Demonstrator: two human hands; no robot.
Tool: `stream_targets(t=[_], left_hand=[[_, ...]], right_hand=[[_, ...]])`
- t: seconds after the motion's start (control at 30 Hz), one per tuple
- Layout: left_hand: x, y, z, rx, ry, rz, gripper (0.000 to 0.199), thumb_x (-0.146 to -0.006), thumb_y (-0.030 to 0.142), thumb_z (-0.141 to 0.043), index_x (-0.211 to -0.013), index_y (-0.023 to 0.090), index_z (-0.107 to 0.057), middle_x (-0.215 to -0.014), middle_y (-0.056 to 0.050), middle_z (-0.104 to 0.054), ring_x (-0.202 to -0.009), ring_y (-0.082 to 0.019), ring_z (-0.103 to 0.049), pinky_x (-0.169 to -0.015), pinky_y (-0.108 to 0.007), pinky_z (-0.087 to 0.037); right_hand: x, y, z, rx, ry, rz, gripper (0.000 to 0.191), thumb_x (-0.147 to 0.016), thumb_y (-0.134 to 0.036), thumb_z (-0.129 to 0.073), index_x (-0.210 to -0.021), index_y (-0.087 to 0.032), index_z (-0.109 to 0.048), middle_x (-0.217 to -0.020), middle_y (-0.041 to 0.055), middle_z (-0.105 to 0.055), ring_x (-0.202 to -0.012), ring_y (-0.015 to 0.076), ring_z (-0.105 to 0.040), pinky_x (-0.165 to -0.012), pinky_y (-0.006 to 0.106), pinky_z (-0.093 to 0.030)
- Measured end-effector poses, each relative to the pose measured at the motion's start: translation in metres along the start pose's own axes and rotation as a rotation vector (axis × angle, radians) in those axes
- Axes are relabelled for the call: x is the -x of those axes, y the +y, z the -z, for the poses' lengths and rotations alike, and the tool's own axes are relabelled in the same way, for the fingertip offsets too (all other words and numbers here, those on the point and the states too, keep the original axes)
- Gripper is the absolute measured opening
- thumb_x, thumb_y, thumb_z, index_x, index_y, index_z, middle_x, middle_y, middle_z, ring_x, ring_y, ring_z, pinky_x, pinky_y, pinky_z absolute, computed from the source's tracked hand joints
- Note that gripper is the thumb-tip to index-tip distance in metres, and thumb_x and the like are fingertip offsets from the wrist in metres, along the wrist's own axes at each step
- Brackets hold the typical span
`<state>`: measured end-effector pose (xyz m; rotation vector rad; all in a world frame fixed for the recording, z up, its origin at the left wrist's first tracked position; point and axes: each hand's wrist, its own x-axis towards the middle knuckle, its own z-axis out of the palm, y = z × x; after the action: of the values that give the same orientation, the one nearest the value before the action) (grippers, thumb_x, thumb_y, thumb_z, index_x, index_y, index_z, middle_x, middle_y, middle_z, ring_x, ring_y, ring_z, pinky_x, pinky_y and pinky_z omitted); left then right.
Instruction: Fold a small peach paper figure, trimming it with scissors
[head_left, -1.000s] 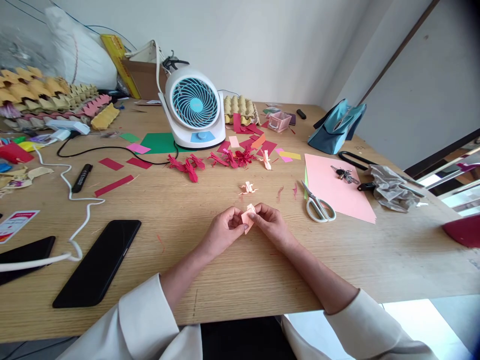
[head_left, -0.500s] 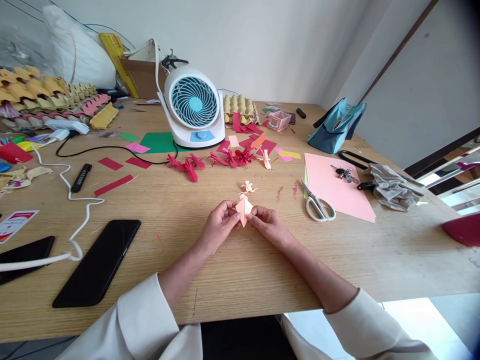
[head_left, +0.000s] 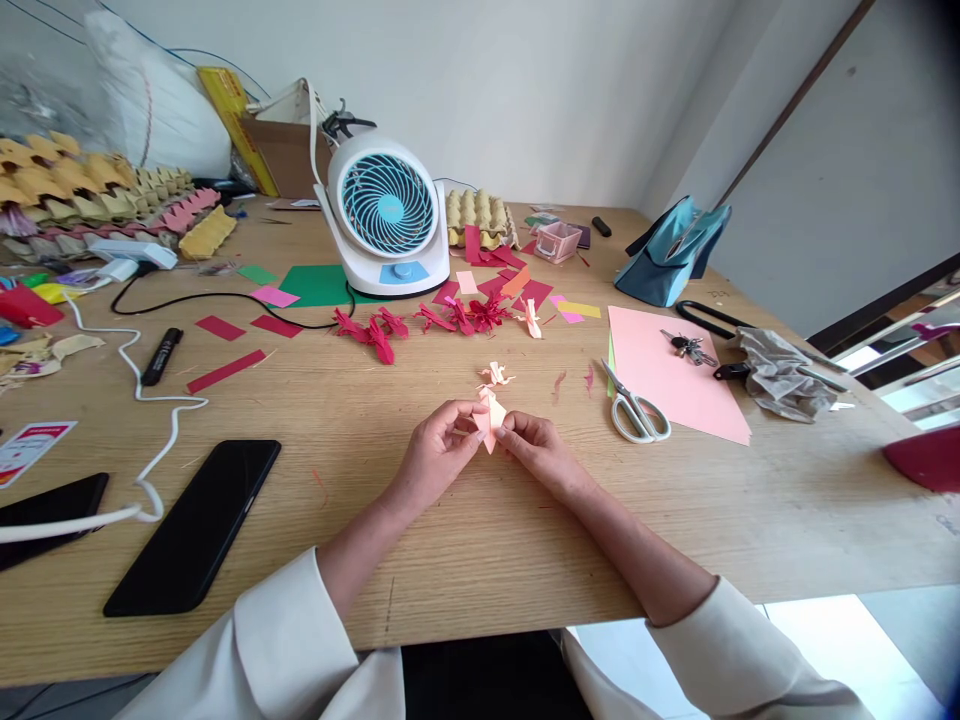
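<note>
A small folded piece of pale pink paper is held between my two hands above the middle of the table. My left hand pinches its left edge, with the index finger reaching over its upper part. On the right edge, the thumb and fingers of my right hand are closed. Just beyond the paper lie small pale folded paper pieces. Farther back, red folded paper pieces and another pale one rest on the wood.
Scissors lie beside pink sheets on the right, with keys on top. A fan stands behind. At the left are a black phone, a marker and a white cable. A blue bag sits back right.
The fingers of my left hand have shifted slightly, the index finger now lying across the paper's upper left part. The folded paper has tilted a little. My right hand is nearly still.
</note>
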<state>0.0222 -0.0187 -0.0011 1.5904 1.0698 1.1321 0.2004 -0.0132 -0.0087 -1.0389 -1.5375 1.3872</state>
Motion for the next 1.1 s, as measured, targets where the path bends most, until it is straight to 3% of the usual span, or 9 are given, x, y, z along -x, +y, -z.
stream_targets(t=[0.2,0.4,0.63,0.8,1.1], left_hand=[[-0.0002,0.0003,0.0012,-0.045,-0.017,-0.027,0.034,-0.081,0.013,-0.053,-0.114,0.017,-0.064,-0.104,-0.008,-0.07,-0.092,-0.017,-0.067,-0.081,-0.028,-0.053],[-0.0014,0.0011,0.0014,0.01,0.016,-0.001,0.03,-0.08,0.017,-0.055,-0.11,0.017,-0.063,-0.103,-0.007,-0.07,-0.093,-0.018,-0.066,-0.079,-0.027,-0.054],[-0.0011,0.0005,0.002,0.076,0.03,0.042,0.028,-0.082,0.022,-0.058,-0.108,0.017,-0.064,-0.113,-0.01,-0.069,-0.101,-0.021,-0.066,-0.082,-0.029,-0.054],[-0.0005,0.0048,0.0021,0.11,0.021,0.069,0.027,-0.083,0.026,-0.059,-0.108,0.016,-0.064,-0.116,-0.011,-0.069,-0.1,-0.022,-0.066,-0.082,-0.031,-0.054],[-0.0014,-0.0009,0.0016,0.059,0.029,0.01,0.027,-0.084,0.026,-0.061,-0.109,0.016,-0.063,-0.105,-0.008,-0.07,-0.094,-0.018,-0.066,-0.083,-0.029,-0.053]], right_hand=[[0.0,-0.0006,0.0002,-0.02,0.009,0.002,0.048,-0.083,-0.065,-0.058,-0.067,-0.019,-0.055,-0.06,-0.0026,-0.048,-0.056,0.011,-0.039,-0.054,0.026,-0.031],[0.0014,-0.0032,-0.0003,-0.044,0.031,0.002,0.045,-0.086,-0.062,-0.056,-0.071,-0.02,-0.055,-0.065,-0.0014,-0.053,-0.06,0.0122,-0.046,-0.06,0.027,-0.037],[-0.0001,-0.0007,-0.002,-0.138,0.066,0.024,0.036,-0.082,-0.054,-0.066,-0.09,-0.021,-0.053,-0.076,-0.0018,-0.055,-0.062,0.0112,-0.047,-0.058,0.025,-0.04],[-0.001,0.0011,-0.0016,-0.156,0.074,0.062,0.038,-0.082,-0.05,-0.067,-0.103,-0.023,-0.051,-0.071,-0.0038,-0.054,-0.06,0.0117,-0.049,-0.057,0.026,-0.041],[-0.002,0.0022,-0.0025,-0.166,0.054,0.081,0.038,-0.082,-0.048,-0.068,-0.106,-0.025,-0.05,-0.073,-0.0025,-0.057,-0.061,0.0133,-0.051,-0.06,0.029,-0.043]])
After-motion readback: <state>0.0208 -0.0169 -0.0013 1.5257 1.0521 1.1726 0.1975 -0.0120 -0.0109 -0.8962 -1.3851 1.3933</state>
